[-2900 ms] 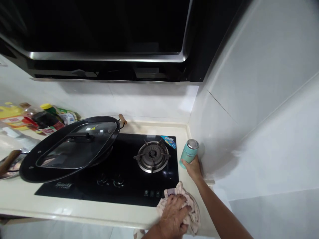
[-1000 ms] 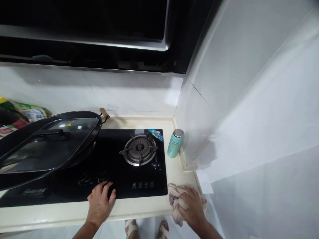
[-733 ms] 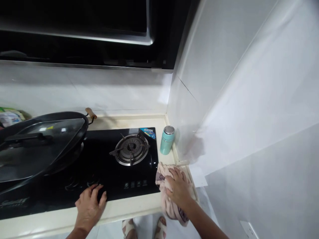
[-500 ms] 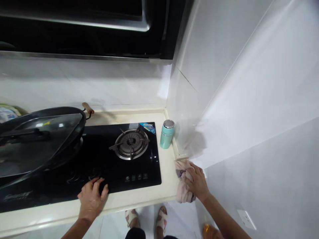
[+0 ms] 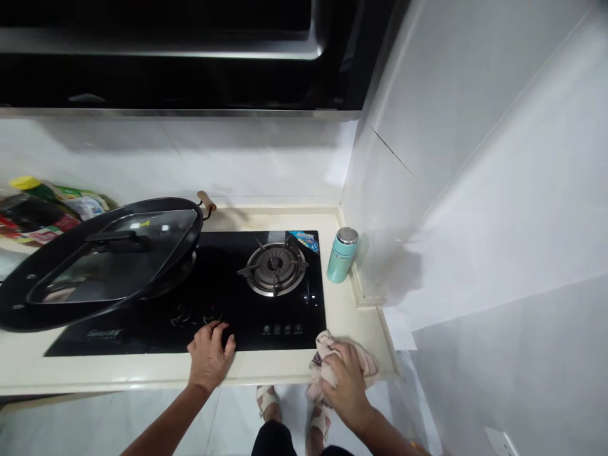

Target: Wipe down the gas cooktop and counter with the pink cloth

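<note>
My right hand (image 5: 346, 383) is wrapped over a crumpled pinkish cloth (image 5: 365, 362) at the front edge of the cream countertop (image 5: 280, 367). Part of the cloth hangs over the edge. My left hand (image 5: 209, 354) rests at the front rim of the black glass gas stove (image 5: 285, 316), its fingers curved near the control knobs (image 5: 212, 313); it holds nothing that I can see. To the right of the burner (image 5: 274, 266) stands a mint-green thermos (image 5: 341, 256) with a silver lid.
A large black wok (image 5: 175, 206) with a glass lid (image 5: 142, 253) covers the left burner. Bottles and packets (image 5: 42, 212) stand behind it. The black range hood (image 5: 190, 82) overhangs the stove, and a white wall (image 5: 456, 240) bounds the right side.
My right hand has drawn the cloth left along the counter's front edge, from the right corner toward the stove. The view has shifted left. My left hand stays by the knobs.
</note>
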### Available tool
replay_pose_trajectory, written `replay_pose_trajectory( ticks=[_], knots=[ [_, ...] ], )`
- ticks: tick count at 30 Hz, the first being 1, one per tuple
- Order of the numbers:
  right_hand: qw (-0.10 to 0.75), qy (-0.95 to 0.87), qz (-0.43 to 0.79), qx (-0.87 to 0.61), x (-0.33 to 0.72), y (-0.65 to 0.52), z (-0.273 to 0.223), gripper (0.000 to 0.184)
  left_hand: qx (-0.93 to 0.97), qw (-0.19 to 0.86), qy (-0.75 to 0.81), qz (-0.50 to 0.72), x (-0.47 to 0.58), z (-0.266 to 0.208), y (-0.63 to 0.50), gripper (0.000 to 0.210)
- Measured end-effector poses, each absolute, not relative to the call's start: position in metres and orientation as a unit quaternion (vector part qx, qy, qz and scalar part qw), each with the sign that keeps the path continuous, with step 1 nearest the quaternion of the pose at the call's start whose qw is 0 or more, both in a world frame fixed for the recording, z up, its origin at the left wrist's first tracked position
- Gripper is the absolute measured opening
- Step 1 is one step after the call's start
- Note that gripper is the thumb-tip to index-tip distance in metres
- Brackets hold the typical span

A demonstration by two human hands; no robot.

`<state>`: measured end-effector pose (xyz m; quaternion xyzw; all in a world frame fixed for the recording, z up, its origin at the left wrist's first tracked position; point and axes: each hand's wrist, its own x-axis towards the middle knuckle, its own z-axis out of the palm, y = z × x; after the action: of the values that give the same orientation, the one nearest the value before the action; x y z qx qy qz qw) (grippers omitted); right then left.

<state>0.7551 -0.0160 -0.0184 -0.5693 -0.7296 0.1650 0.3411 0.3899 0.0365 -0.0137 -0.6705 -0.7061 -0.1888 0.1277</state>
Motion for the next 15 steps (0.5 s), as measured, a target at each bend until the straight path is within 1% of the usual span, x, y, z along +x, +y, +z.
replay_pose_trajectory(
  ticks=[3, 5, 7, 11, 13, 15],
  knots=[
    [0.388, -0.712, 0.204, -0.549, 0.764, 0.012, 0.002, 0.033, -0.670, 0.136, -0.705, -0.187, 0.392, -0.014, 0.035, 0.035],
    [0.394, -0.722, 0.199, -0.533, 0.762, 0.043, 0.018, 0.034, -0.670, 0.140, -0.704, -0.186, 0.393, -0.014, 0.034, 0.035],
    [0.363, -0.745, 0.175, -0.532, 0.750, 0.076, 0.027, 0.037, -0.670, 0.141, -0.705, -0.186, 0.394, -0.013, 0.033, 0.034],
    [0.232, -0.770, 0.123, -0.582, 0.718, 0.110, 0.021, 0.042, -0.671, 0.145, -0.701, -0.191, 0.394, -0.013, 0.032, 0.032],
    [0.206, -0.769, 0.102, -0.596, 0.704, 0.107, 0.013, 0.042, -0.671, 0.149, -0.701, -0.191, 0.394, -0.014, 0.032, 0.030],
    [0.201, -0.779, 0.099, -0.586, 0.693, 0.097, 0.008, 0.039, -0.671, 0.152, -0.701, -0.188, 0.394, -0.014, 0.032, 0.030]
  ],
)
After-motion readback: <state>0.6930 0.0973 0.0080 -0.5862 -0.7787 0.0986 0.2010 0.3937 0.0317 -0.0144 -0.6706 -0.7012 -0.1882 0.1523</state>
